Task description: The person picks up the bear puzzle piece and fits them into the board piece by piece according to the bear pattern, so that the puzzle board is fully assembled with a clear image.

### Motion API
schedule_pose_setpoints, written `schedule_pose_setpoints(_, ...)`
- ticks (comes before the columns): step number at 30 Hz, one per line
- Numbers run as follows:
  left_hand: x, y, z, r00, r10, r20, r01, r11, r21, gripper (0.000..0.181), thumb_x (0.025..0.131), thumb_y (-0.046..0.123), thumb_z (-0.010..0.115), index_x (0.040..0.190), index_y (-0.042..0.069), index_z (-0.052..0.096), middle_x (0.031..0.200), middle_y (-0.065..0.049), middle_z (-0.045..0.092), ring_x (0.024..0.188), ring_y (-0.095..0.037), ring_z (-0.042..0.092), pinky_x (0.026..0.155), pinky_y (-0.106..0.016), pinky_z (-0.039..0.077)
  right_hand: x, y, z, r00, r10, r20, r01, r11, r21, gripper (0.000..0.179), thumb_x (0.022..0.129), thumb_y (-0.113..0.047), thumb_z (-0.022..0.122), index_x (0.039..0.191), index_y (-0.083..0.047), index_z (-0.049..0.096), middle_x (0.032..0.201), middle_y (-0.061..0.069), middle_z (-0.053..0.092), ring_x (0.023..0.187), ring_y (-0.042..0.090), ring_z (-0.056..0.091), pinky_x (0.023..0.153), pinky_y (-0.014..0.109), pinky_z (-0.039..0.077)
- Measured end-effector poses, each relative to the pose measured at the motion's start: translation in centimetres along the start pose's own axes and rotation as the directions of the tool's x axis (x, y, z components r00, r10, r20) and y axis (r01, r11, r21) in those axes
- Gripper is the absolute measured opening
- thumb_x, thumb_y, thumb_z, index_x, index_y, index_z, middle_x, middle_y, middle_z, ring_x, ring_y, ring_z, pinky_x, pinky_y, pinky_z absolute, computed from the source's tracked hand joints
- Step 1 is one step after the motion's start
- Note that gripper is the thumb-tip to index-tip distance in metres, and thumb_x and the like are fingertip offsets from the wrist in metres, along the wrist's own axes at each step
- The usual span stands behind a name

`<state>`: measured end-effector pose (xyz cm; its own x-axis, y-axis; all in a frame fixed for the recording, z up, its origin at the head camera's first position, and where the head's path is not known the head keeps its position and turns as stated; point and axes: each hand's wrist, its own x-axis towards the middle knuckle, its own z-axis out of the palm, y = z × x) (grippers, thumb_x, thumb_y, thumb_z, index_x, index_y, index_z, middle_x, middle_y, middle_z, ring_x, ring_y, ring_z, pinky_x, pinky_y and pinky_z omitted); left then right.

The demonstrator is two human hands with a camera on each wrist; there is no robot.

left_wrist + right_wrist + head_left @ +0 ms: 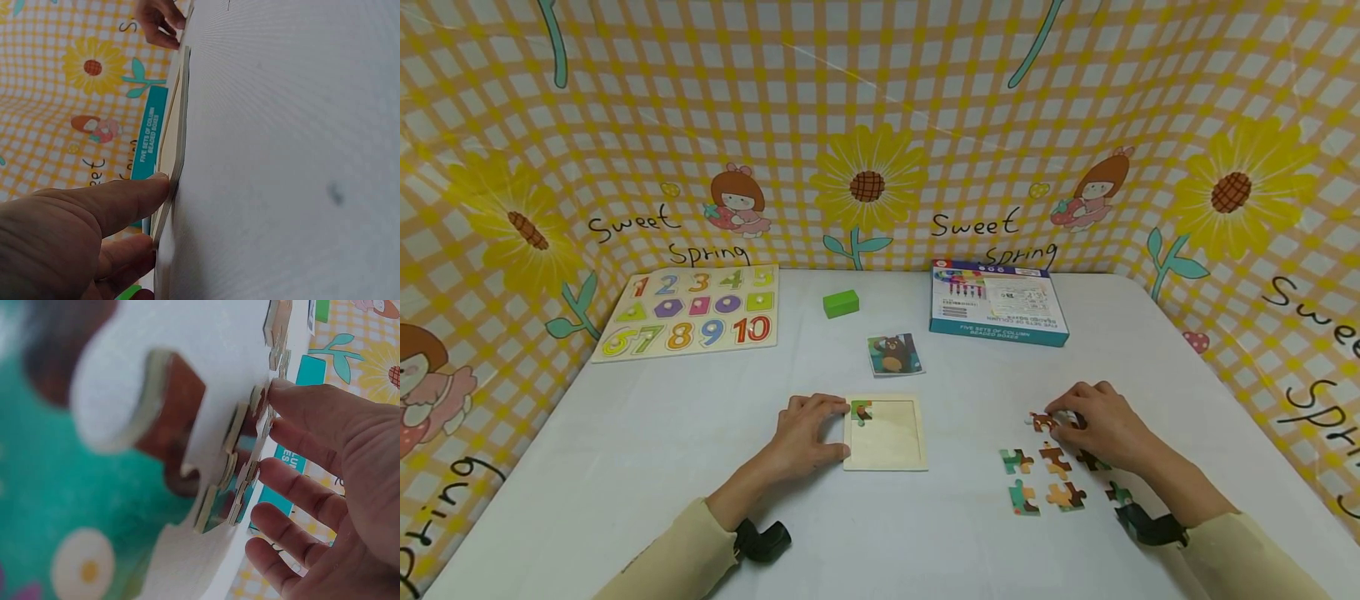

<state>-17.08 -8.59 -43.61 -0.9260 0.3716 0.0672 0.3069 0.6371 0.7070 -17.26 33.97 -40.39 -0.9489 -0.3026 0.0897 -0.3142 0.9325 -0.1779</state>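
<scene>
In the head view, my left hand [808, 437] rests at the left edge of a square wooden puzzle tray [922, 433]. Its thumb and fingertips touch the rim well apart from each other. One puzzle piece [861, 411] with green and brown print lies in the tray's upper left corner. To the right, my right hand [1105, 425] pinches a brown puzzle piece [1042, 422] between thumb and index finger, low over the table. Several loose pieces lie about it, among them a green one [1022, 497] and an orange-brown one [1066, 496]. The right palm and fingers partly hide others.
A bear picture card [895, 355] lies behind the tray, with a green block [841, 303] farther back. The number board [688, 312] lies at the back left and a flat teal-edged box [997, 302] at the back right. A checked cloth [865, 100] hangs behind the table.
</scene>
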Motion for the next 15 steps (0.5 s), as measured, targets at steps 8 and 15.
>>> schedule_pose_setpoints(8, -0.08, 0.00, -0.06, 1.000, -0.010, 0.005, 0.010, 1.000, -0.005, 0.052, 0.076, 0.019, 0.076, 0.124, 0.009, 0.059, 0.133, -0.004, 0.053, 0.117, -0.029, 0.037, 0.094, -0.048, 0.024, 0.13, -0.18, 0.05, 1.000, -0.008, -0.010, 0.008, 1.000, -0.008, 0.024, 0.076, -0.023, 0.075, 0.098, -0.013, 0.073, 0.095, 0.007, 0.064, 0.092, 0.031, 0.051, 0.075, 0.047, 0.040)
schedule_pose_setpoints(15, -0.04, 0.03, 0.02, 1.000, -0.013, 0.005, 0.013, 1.000, -0.016, 0.052, 0.075, 0.019, 0.077, 0.123, 0.009, 0.059, 0.133, -0.004, 0.052, 0.117, -0.029, 0.037, 0.094, -0.048, 0.024, 0.15, -0.32, -0.11, 1.000, 0.007, -0.001, -0.007, 1.000, 0.002, 0.026, 0.077, -0.023, 0.074, 0.100, -0.011, 0.072, 0.097, 0.008, 0.065, 0.094, 0.032, 0.050, 0.076, 0.048, 0.040)
